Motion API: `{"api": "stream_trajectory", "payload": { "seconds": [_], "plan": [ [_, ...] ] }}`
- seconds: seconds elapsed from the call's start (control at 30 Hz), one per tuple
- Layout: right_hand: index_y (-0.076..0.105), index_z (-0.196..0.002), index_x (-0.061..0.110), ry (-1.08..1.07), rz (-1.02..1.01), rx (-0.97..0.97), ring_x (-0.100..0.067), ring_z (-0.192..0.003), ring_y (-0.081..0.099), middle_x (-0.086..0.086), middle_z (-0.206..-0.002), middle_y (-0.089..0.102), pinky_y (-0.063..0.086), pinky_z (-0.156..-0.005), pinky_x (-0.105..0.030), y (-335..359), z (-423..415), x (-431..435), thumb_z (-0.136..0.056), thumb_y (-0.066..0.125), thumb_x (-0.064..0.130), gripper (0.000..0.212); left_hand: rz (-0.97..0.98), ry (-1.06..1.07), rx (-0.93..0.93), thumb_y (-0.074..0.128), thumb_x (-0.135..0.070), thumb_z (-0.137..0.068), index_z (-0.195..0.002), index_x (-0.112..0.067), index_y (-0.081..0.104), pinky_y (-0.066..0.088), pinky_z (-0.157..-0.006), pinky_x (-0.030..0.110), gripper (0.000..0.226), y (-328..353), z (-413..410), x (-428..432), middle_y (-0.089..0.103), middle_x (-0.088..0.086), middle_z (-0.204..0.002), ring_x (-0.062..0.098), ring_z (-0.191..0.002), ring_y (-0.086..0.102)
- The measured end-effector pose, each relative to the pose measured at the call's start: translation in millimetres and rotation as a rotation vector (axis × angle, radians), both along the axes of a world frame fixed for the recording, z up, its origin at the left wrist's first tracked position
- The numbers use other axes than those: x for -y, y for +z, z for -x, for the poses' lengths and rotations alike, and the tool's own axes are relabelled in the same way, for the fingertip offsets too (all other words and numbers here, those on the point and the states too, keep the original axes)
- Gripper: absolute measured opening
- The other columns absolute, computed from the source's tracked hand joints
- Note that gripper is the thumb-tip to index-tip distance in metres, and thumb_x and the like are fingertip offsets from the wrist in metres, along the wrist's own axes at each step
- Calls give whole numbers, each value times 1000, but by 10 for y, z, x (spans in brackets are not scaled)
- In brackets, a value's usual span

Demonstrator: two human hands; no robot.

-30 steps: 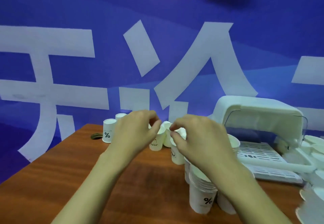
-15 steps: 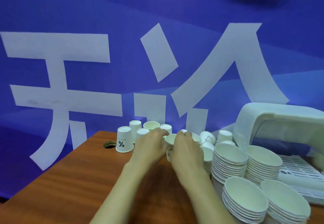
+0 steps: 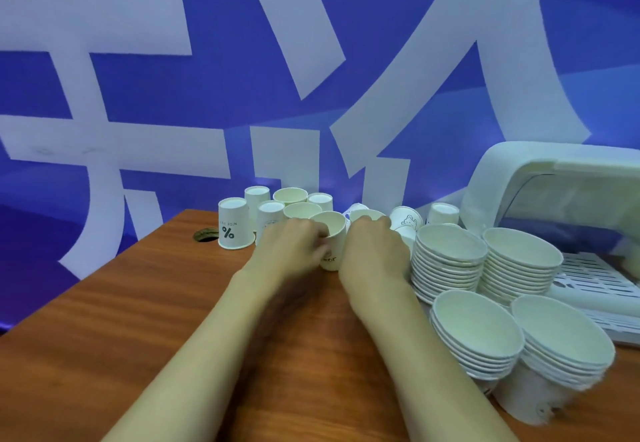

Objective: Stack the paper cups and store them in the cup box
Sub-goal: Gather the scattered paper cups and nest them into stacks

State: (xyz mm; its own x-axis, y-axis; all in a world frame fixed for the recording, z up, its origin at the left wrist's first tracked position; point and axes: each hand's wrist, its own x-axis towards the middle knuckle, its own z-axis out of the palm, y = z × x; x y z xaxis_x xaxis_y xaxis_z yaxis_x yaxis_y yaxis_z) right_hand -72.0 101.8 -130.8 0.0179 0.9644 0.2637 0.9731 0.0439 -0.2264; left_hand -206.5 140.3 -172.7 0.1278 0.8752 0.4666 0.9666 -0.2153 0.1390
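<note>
Along the far edge of the table crowd loose cups, the leftmost just right of a hole near the far left corner. Before them, an upright cup stands between the left hand and right hand. Four cup stacks fill the right side, two behind two, with the cup box behind them at the right edge.

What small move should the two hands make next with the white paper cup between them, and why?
Probably lift one cup and nest it into the other. The left hand grips the upright white paper cup, and the right hand curls over a second upright white paper cup close beside it. Both mouths face up, so they should slide together before joining the tall stacks of white paper cups.
</note>
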Motion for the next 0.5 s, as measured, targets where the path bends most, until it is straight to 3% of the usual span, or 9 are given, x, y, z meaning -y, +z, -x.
{"api": "stream_trajectory", "payload": {
  "seconds": [0.1,0.27,0.4,0.5],
  "plan": [
    [55,-127,15,16,50,13,-23,-119,60,-6,-129,60,44,-90,-28,12,-27,24,-97,51,13,29,36,1,-74,56,-37,-83,-63,-25,50,30,-49,27,24,144,5,24,57,-5,-68,20,-71,55],
    [58,-119,23,84,32,79,-21,-117,58,1,-122,62,34,-76,-30,107,46,108,-94,54,20,25,165,95,-153,62,-34,-82,-70,-20,61,33,-51,27,18,383,100,141,59,-5,-70,19,-74,57],
    [50,-92,26,149,16,94,-20,-107,62,2,-112,65,30,-63,-28,130,137,148,-93,55,16,12,305,159,-168,68,-27,-77,-64,-22,62,33,-51,25,15,542,212,257,63,-5,-69,15,-70,59],
    [60,-109,24,191,30,112,-19,-114,59,1,-118,64,32,-70,-28,90,157,170,-93,55,19,17,430,147,-155,73,-30,-78,-66,-24,65,39,-52,24,16,569,209,319,64,-6,-70,15,-71,64]
  ]
}}
